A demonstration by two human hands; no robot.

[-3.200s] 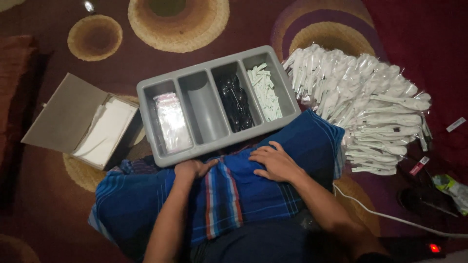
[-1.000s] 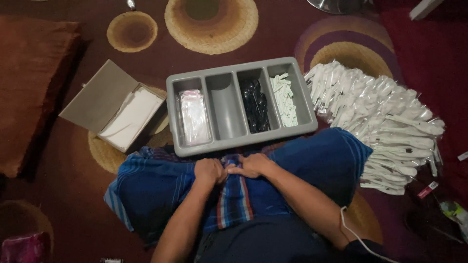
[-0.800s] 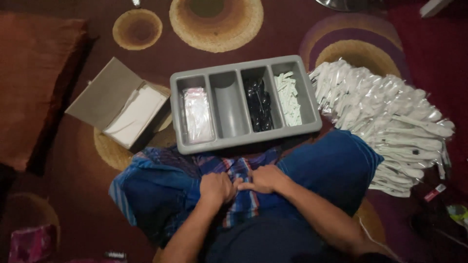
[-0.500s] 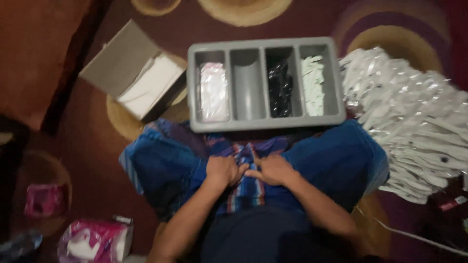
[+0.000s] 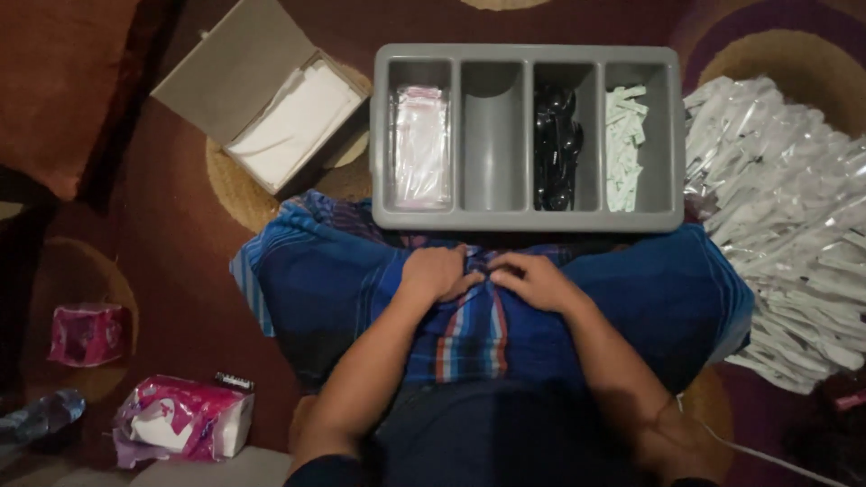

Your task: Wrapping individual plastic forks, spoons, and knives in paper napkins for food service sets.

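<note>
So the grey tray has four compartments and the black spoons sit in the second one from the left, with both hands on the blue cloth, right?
Not quite. In the head view the black spoons lie in the third compartment from the left of the grey tray; the second is empty. The left hand and right hand do rest on the blue cloth.

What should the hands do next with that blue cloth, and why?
Probably finish tucking the blue striped cloth: the left hand and right hand both pinch its bunched fold, just below the grey tray.
</note>
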